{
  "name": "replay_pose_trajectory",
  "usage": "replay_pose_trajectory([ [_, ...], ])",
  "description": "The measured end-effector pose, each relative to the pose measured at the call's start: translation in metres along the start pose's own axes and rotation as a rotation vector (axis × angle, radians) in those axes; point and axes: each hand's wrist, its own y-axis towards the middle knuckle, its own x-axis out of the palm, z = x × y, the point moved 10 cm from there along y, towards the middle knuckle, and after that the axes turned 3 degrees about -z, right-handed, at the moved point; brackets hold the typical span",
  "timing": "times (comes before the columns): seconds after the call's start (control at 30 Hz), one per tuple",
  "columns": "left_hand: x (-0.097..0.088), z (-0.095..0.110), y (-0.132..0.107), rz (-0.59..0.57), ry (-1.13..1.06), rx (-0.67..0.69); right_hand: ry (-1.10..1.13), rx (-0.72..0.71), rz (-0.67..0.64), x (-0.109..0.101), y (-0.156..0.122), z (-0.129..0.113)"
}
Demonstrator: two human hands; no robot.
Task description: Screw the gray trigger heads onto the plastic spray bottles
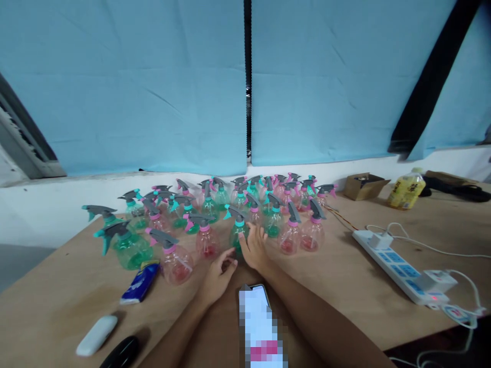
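A green spray bottle (235,236) with a grey and turquoise trigger head stands upright in front of my hands. My right hand (254,248) is at its right side, fingers apart and thumb overlapping the bottle's edge; whether it touches cannot be made out. My left hand (220,273) rests low, just left of the bottle's base, with loosely curled fingers, a gap between thumb and forefinger, and nothing in it. To the left stands a pink spray bottle (207,242); another pink spray bottle (290,240) is to the right. Between my forearms lies a phone (261,327), its screen blurred out.
Several more green and pink spray bottles (132,250) crowd the wooden table (333,306). A blue packet (140,282), a white case (97,335) and a black object (120,352) lie left. A power strip (399,268), cardboard box (364,187) and yellow-labelled bottle (406,190) are right.
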Motion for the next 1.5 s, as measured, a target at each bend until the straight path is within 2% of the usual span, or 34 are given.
replay_pose_trajectory([
  [0.1,-0.002,0.001,-0.002,-0.001,0.027,-0.019,0.069,-0.006,-0.049,0.011,0.000,0.004],
  [0.27,-0.004,0.002,-0.001,0.001,0.024,-0.026,0.182,-0.115,-0.088,0.025,-0.003,0.000],
  [0.43,-0.004,0.000,0.002,0.010,-0.015,0.011,0.108,-0.078,-0.156,0.031,-0.004,0.003],
  [0.53,-0.003,-0.002,0.003,0.007,-0.014,0.018,0.022,-0.015,-0.143,0.026,-0.002,0.006],
  [0.67,-0.003,0.000,0.002,0.001,0.010,0.029,-0.035,0.054,-0.011,0.004,0.001,0.010],
  [0.8,-0.003,0.004,0.001,-0.008,0.018,0.014,-0.064,0.008,0.068,-0.013,0.005,0.008],
  [0.93,-0.003,0.002,0.001,-0.017,0.014,-0.026,-0.071,-0.085,0.047,-0.012,0.010,0.010],
  [1.2,-0.002,0.004,0.004,-0.029,0.017,-0.003,0.010,-0.144,0.061,-0.003,0.014,0.022],
  [1.37,-0.005,0.008,0.004,-0.005,0.019,0.003,0.072,-0.118,0.117,-0.008,0.010,0.020],
  [1.5,-0.006,0.009,0.004,-0.005,0.014,0.002,0.041,-0.079,0.088,-0.012,0.007,0.015],
])
